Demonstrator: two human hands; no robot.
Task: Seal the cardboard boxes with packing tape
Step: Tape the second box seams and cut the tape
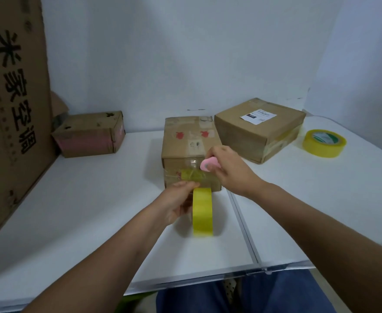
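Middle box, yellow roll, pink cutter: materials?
Middle box: matte brown cardboard, scuffed, old glossy tape patches. Yellow roll in left hand: likely translucent plastic film, slight sheen. Pink cutter in right hand: looks like smooth moulded plastic.

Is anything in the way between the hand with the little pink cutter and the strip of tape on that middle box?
Nothing visible blocks it. The right hand holds the pink cutter right at the front of the middle box, just above the crumpled tape strip. The left hand holds the yellow tape roll lower down.
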